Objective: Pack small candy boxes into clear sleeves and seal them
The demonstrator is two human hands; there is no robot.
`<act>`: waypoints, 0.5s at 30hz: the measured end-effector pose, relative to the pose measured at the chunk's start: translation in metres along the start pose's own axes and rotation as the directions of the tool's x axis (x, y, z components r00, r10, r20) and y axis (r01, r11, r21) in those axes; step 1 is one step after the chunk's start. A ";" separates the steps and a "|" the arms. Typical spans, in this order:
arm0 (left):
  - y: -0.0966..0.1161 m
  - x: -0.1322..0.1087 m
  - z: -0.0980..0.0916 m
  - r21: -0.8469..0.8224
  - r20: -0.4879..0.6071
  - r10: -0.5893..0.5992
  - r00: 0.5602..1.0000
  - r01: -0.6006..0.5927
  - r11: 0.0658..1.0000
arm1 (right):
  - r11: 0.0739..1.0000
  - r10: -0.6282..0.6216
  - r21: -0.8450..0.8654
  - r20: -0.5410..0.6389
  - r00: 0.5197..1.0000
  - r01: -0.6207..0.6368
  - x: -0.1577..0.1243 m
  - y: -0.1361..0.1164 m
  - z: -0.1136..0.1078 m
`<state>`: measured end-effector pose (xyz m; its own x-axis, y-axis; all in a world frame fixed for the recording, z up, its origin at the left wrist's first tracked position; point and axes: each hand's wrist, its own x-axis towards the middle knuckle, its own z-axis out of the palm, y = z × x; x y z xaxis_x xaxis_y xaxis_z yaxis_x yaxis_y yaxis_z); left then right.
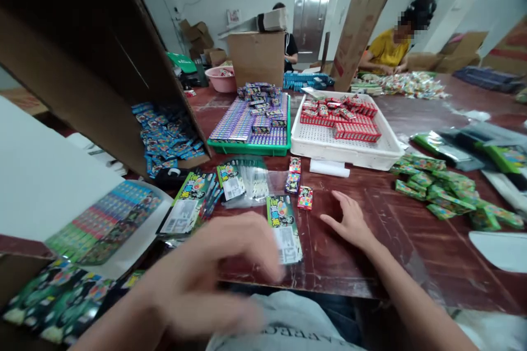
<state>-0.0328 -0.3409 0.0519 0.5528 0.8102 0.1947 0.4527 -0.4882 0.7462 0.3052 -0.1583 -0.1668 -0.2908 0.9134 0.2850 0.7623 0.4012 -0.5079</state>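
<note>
A: From the head camera, how do the hands stand?

B: The left hand [189, 274] is blurred above the counter's [428, 252] near edge, fingers bent, thumb well apart from them. The right hand [352, 222] is low over the counter, thumb and fingers spread.

A: What lies between them?

B: A flat, glossy printed pouch [284, 230] in green and black with a pale lower panel, just beyond the left fingertips. By its top right corner is a small red carton [305, 197], crisp-edged and oblong; a purple carton [292, 182] and a second red one [295, 164] are just behind.

A: And the surfaces around?

B: The counter is dark reddish, shiny and scuffed. Clear, crinkled plastic sleeves [257, 175] lie left of the cartons, beside a stack of printed pouches [185, 208].

A: Farther back?

B: A green tray [249, 149] holds purple cartons, rows below and loose ones on top. The white tray [346, 156], its floor perforated, carries red ones. A white roll [329, 168] lies in front of it. Slippery-looking green packets [453, 189] are heaped to the right.

A: Anything in the way?

B: A big cardboard box [94, 49] blocks the upper left, blue packets [164, 137] spilling at its mouth. Another cardboard box [255, 57] partly hides a person in black; a co-worker in yellow [389, 52] sits at right.
</note>
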 end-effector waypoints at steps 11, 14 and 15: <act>-0.124 0.091 0.074 0.560 0.472 0.005 0.881 -0.304 0.771 | 0.931 -0.350 0.004 0.287 0.892 0.364 0.068 -0.027 0.000; -0.120 0.102 0.070 0.638 0.381 0.040 0.924 -0.294 0.712 | 0.950 -0.274 -0.133 0.067 0.959 0.281 0.065 0.001 0.018; -0.124 0.105 0.061 0.653 0.343 0.053 0.938 -0.279 0.705 | 0.958 -0.261 -0.123 0.006 0.965 0.260 0.066 0.010 0.027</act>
<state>0.0115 -0.2150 -0.0593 0.7826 0.6226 0.0037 0.6214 -0.7815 0.0559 0.2782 -0.0922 -0.1756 -0.4837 0.7771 0.4027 0.7257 0.6133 -0.3119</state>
